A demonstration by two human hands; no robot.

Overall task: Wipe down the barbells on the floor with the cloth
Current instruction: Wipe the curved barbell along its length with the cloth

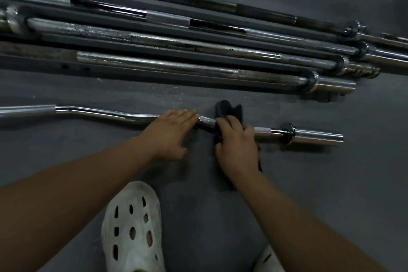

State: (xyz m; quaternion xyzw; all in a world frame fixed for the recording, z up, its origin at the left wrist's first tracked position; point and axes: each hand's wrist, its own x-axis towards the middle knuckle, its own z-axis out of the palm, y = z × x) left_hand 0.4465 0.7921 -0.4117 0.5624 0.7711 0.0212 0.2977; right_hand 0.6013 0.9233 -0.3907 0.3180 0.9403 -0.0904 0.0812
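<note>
In the head view, the curved barbell (99, 113) is lying on the grey floor (309, 183), nearest the person. The left hand (171, 132) is pressing on it with fingers straight and together. Just beside it, the right hand (237, 146) is gripping the dark cloth (229, 109) around the shaft. Straight barbells (176, 68) are lying beyond.

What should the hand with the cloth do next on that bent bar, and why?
Probably slide the right hand and dark cloth rightward along the bent bar toward the collar. The cloth wraps the shaft, the left hand rests on the bar beside it, and that stretch comes next.
</note>
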